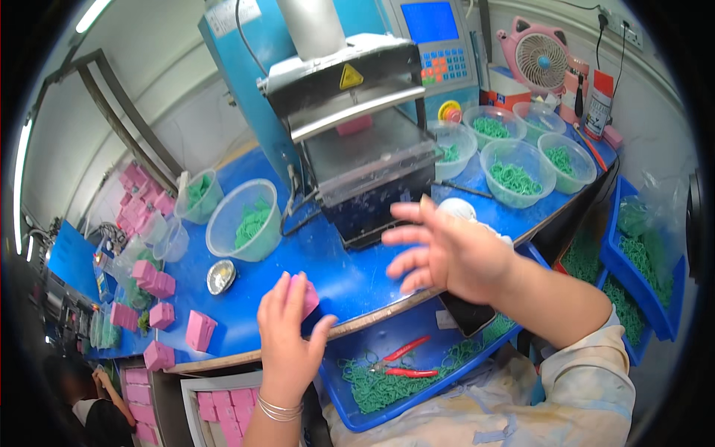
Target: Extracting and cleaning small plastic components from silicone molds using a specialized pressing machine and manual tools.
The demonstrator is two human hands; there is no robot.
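My left hand (287,335), with thin bangles at the wrist, is at the front edge of the blue worktable (329,274). Its fingers cover part of a pink block (309,299); the far side of the grip is hidden. To the right, my right hand (452,251) hovers over the table edge with fingers spread and nothing in them. Behind both hands stands a blue press machine (246,72) with a clear guard (380,156) at its front. Another pink block (354,125) shows inside it.
Pink blocks (201,331) stand at left near a small metal dish (222,277). Plastic tubs (246,187) hold green pieces; several bowls (518,193) hold green rings. Below the edge, a blue tray (363,422) contains green rings and red-handled nippers (410,372). A person (100,408) sits at far left.
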